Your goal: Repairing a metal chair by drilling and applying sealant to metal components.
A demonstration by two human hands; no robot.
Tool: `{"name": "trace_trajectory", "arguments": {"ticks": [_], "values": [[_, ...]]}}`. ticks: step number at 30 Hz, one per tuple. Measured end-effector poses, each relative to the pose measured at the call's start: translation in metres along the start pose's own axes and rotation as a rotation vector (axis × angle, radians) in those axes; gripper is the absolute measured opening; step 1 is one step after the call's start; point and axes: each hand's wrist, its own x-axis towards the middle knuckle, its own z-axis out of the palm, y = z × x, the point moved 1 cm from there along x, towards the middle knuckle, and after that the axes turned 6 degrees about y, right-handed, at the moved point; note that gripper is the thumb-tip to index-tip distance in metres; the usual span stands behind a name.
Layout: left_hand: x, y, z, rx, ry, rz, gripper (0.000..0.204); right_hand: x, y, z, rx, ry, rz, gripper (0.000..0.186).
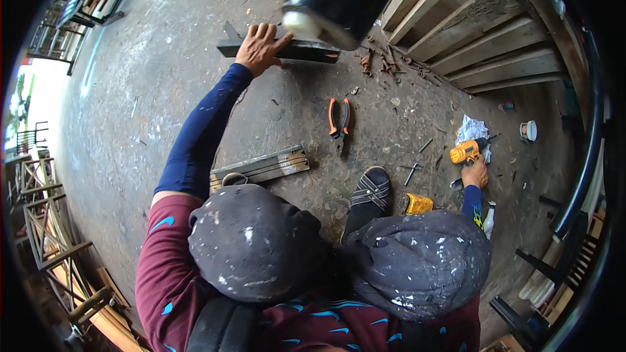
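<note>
Up ahead, my left hand [259, 49] lies over a short dark bar [310, 51], its fingers bent across the top and the thumb spread along it. The bar lies on the floor, and a narrower piece juts out at its left end. At the far right, my right hand [476, 173] is wrapped around the grip of a yellow power drill [467, 151]. The drill is low over the floor beside a crumpled white cloth [472, 129]. Between my hands are pliers [339, 124] with orange and black handles.
A worn wooden plank [267, 165] lies near my left foot. A yellow battery-like block [417, 204] is by my sandal [372, 189]. Rusty bolts [385, 62] lie below a slatted wooden piece [482, 32]. A black tube [339, 0] hangs close overhead; a small white tub [528, 131] stands right.
</note>
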Motion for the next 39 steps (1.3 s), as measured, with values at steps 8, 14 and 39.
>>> {"name": "trace_trajectory", "arguments": {"ticks": [8,14,39], "values": [[-0.014,0.032,-0.032,-0.121,0.272,-0.053,0.074,0.034,0.062,0.045,0.354,-0.105,-0.134,0.087],[-0.195,0.125,-0.107,-0.456,-0.475,-0.190,0.074,0.000,-0.012,-0.007,0.278,0.619,-0.473,0.050],[-0.040,0.016,-0.005,-0.870,-0.439,-0.165,0.077,-0.087,-0.055,-0.122,0.854,0.508,-0.627,0.030]]}}
